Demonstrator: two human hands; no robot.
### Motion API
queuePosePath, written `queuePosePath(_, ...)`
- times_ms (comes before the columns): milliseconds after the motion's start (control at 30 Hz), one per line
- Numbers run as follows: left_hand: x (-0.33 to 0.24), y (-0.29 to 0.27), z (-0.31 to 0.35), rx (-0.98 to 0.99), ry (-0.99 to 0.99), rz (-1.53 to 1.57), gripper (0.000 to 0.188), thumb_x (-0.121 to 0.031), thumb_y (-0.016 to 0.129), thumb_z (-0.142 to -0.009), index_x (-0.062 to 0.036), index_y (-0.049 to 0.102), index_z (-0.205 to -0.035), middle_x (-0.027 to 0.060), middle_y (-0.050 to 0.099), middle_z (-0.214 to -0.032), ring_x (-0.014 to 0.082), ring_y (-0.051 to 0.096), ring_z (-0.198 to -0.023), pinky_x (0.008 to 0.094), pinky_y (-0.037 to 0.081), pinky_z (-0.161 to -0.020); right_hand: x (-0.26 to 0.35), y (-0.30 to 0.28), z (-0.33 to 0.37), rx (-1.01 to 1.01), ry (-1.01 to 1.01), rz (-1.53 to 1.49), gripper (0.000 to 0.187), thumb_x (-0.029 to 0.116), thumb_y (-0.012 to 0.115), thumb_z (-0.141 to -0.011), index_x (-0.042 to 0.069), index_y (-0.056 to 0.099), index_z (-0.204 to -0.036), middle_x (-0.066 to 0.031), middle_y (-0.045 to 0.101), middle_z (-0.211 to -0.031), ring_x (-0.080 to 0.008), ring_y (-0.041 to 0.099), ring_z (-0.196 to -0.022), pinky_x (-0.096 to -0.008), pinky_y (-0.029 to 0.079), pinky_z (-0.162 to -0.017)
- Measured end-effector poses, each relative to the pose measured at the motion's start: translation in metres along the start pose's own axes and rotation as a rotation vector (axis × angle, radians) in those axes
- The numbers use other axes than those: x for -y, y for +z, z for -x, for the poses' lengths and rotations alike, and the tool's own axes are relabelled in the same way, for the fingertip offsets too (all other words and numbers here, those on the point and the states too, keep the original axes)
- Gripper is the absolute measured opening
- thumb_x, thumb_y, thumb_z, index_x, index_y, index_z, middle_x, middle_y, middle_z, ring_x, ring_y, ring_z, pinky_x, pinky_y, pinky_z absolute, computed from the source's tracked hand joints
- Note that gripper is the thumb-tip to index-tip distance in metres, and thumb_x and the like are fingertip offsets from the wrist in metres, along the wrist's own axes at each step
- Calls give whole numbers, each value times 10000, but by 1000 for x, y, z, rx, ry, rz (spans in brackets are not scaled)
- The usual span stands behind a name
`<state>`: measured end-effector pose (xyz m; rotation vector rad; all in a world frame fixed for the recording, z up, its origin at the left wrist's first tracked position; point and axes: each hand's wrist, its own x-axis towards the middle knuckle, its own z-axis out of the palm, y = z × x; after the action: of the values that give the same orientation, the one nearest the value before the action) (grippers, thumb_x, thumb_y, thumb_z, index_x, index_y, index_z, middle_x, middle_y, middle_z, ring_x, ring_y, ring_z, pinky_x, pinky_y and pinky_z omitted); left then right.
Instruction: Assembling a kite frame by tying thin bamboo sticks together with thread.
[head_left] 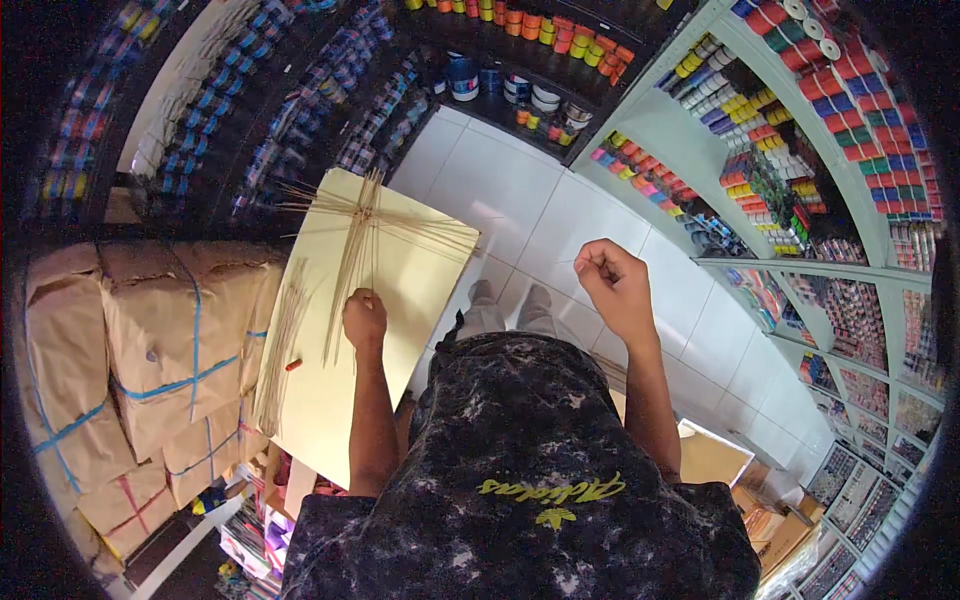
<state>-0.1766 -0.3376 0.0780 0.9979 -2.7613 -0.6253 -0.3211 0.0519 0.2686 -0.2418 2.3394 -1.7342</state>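
Note:
Long thin straw-coloured sticks [345, 262] lie crossed in a star-like bundle on a pale yellow board [425, 270] to my left. My left hand [366, 318] is closed over the board, on the near end of one thin stick that runs down from the crossing. My right hand [612, 280] is raised over the floor to the right, thumb and fingers pinched together. A fine pale strand, barely visible, shows at its fingertips. More loose sticks [277, 345] lie along the board's left edge, beside a small red-brown cylinder [293, 364].
Brown paper parcels [160, 330] tied with blue string are stacked left of the board. Shelves of coloured spools [790, 150] line the right side and the back. White floor tiles [500, 180] lie ahead. An open cardboard box [775, 525] stands behind at the right.

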Motion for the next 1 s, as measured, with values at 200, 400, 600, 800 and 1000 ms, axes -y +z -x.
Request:
queuePosePath(200,-5,-4,-1,30,-26,69,121,-181,663,-872,-91,740,-898,167,734,-849,352,727,-795,428,572,-694,0,1,3,-5,7,12,46,32,637,-938,27,624,-894,85,498,-698,3,386,-614,-194,299,-540)
queuePosePath(400,-6,-11,-1,58,-75,174,122,-168,688,-871,-84,757,-926,159,747,-870,317,741,-817,400,573,-719,-5,6,4,-11,16,9,50,42,640,-943,31,625,-896,94,479,-696,3,378,-613,-195,294,-540)
queuePosePath(600,-6,-27,3,107,-4,302,122,-136,695,-896,-48,758,-950,124,754,-857,216,732,-798,331,565,-723,-4,6,4,-5,29,8,58,44,638,-950,29,624,-896,95,474,-697,3,375,-615,-194,292,-540)
queuePosePath(800,-21,-45,-4,266,-29,728,112,-66,702,-913,-4,729,-1003,51,731,-869,121,669,-772,273,539,-716,1,5,4,28,46,-28,44,36,646,-946,26,629,-907,93,486,-707,5,381,-623,-192,299,-545)
queuePosePath(1000,-99,-78,-32,276,14,868,151,-99,698,-943,24,696,-1031,51,702,-887,117,642,-756,263,522,-708,1,5,3,66,30,-21,30,35,653,-942,25,637,-919,85,519,-730,10,406,-631,-191,314,-544)
